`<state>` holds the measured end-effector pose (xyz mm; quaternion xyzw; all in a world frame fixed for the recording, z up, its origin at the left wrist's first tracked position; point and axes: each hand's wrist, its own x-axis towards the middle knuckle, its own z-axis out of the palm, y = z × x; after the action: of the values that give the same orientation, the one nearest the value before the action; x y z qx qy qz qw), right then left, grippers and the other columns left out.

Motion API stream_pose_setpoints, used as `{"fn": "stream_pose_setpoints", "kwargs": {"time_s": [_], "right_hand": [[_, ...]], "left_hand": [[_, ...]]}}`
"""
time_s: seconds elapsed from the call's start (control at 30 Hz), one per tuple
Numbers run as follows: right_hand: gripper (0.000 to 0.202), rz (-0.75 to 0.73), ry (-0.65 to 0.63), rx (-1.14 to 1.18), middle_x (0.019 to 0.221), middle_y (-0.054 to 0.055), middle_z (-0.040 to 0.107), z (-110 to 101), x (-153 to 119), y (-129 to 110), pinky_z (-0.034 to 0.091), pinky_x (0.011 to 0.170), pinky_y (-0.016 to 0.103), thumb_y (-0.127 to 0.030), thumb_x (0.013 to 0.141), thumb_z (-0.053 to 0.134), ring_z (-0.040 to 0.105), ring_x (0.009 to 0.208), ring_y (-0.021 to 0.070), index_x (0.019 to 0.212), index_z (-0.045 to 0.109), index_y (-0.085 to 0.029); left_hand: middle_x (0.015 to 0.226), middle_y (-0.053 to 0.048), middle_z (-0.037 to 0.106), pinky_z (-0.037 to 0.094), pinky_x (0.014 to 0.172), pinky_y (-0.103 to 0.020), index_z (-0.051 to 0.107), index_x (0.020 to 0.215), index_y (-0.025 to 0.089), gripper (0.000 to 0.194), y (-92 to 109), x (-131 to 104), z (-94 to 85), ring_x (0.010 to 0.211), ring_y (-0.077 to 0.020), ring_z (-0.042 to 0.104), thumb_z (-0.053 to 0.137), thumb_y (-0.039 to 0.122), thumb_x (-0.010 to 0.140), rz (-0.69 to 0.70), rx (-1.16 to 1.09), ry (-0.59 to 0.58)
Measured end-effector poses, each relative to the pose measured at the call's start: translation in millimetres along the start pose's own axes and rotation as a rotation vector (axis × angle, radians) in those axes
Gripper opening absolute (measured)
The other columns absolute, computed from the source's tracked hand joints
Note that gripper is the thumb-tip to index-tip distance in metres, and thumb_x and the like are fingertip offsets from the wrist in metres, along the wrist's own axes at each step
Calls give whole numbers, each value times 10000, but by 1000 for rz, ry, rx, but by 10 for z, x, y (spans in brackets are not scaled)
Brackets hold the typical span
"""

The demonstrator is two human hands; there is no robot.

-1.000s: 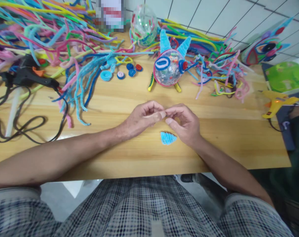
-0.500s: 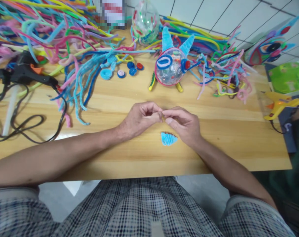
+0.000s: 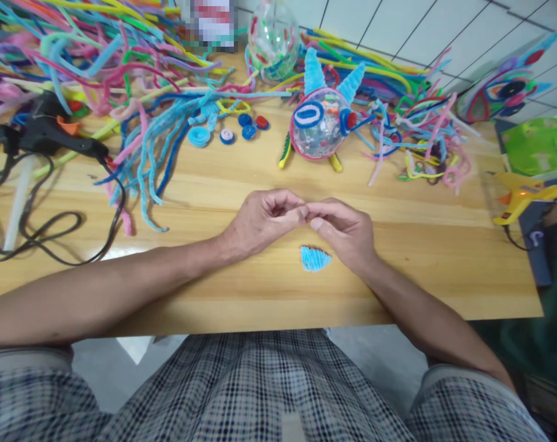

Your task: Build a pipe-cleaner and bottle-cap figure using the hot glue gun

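Observation:
Over the middle of the table my left hand (image 3: 272, 220) and my right hand (image 3: 345, 230) meet at the fingertips. Both are pinched closed, and whatever lies between the fingers is too small or hidden to make out. Just below them a light blue triangle of wound pipe cleaner (image 3: 315, 259) lies flat on the wood, touched by neither hand. Beyond my hands stands a clear ball figure (image 3: 319, 132) with two light blue pipe-cleaner ears, a blue and white oval and a red and blue knob. Yellow-handled pliers (image 3: 284, 152) rest partly behind it.
Coiled pipe-cleaner discs (image 3: 247, 131) lie left of the ball figure. A black glue gun (image 3: 53, 132) with a looping cord is at the left, a yellow glue gun (image 3: 520, 196) at the right. Pipe cleaners (image 3: 159, 141) spread along the back, near a clear balloon-shaped container (image 3: 273, 46).
My fingertips have drawn slightly closer together, with the left thumb shifted a little to the right. The blue triangle stays in place.

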<state>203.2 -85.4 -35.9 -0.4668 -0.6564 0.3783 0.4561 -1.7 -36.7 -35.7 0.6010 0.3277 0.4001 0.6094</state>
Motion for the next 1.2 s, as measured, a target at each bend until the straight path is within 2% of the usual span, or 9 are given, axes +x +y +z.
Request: {"fn": "stream_pose_setpoints", "kwargs": {"time_s": [0.33,0.5,0.63,0.73,0.87,0.97,1.1,1.2], "right_hand": [[179,8,-4,34,962,9,802,27,-11,-17,611,796,319,-381,965,778,729,854,147,1113,840,-301],[254,130,-28,113,989,19,831,10,67,-100,642,813,320,-447,927,823,758,874,155,1115,848,-278],[258,239,-6,208,982,13,844,-21,168,-92,642,833,327,-465,874,874,769,894,167,1060,865,-287],[230,292,-22,263,943,-5,831,-29,200,-35,615,792,305,-453,866,883,737,822,142,1039,868,-303],[255,349,-60,325,818,-16,773,-45,178,-20,551,654,286,-489,858,877,656,693,128,1008,854,-285],[248,275,-4,269,744,-28,702,-126,179,-80,508,609,295,-505,867,859,595,639,129,924,797,-272],[232,9,123,-3,779,-10,669,-320,251,-100,518,660,335,-427,901,825,603,706,159,811,673,-276],[118,-105,58,-248,800,-14,674,-439,315,-21,520,683,336,-317,942,759,615,722,159,876,669,-277]], "left_hand": [[671,-10,696,438,589,-223,735,740,159,158,64,-44,11,619,-110,546,722,272,850,53,124,40],[667,-3,676,435,603,-220,705,731,154,179,65,-27,5,620,-101,541,699,269,868,82,116,66],[708,-9,703,451,612,-220,753,852,155,192,40,6,-9,631,-103,554,694,325,918,93,106,73],[723,-9,714,457,619,-219,742,840,158,167,31,22,-30,649,-106,570,684,294,917,100,147,62],[735,-8,714,457,620,-226,725,840,164,129,32,36,-43,652,-107,567,658,246,912,128,177,71],[727,-1,686,438,603,-227,688,815,172,121,17,72,-48,636,-101,538,668,236,917,152,183,163],[683,33,553,390,598,-236,563,705,189,281,-40,147,-87,626,-93,457,770,251,885,228,244,294],[671,47,479,384,609,-241,518,703,195,325,-78,179,-122,623,-94,421,729,266,939,227,238,281]]}}
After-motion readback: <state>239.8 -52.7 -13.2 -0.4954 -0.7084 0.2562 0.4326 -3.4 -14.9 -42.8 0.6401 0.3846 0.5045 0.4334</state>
